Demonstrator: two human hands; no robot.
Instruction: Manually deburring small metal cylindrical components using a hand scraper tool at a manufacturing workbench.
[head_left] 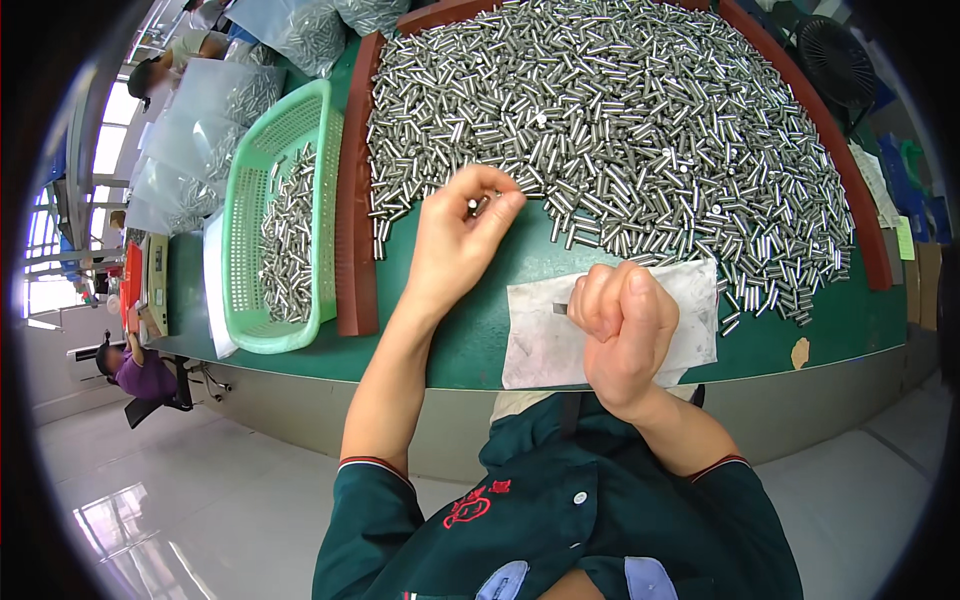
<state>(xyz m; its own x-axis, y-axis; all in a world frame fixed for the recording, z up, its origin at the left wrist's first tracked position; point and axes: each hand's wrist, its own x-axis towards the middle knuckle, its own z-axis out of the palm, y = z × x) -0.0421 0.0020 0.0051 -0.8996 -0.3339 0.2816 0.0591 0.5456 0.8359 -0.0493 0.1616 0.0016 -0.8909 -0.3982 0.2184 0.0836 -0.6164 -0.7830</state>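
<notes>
A large heap of short, shiny metal pins (600, 130) covers the green tabletop in front of me. At the near left edge of the heap is my left hand (455, 235), its fingers curled and its thumb bent toward the forefinger. Bright pin ends show in the gap between them. My right hand (630, 320) is closed in a fist over a smudged white cloth (540, 350). A short dark grey metal pin (560, 308) sticks out at its fingers on the left side; the inside of the fist is hidden.
Red-brown rails (358, 200) border the heap. A light green plastic basket (236, 240), partly filled with pins, stands left of them. Clear bags (225, 90) of metal parts lie beyond it. A black fan (835, 60) is at the far right; other people work at the left.
</notes>
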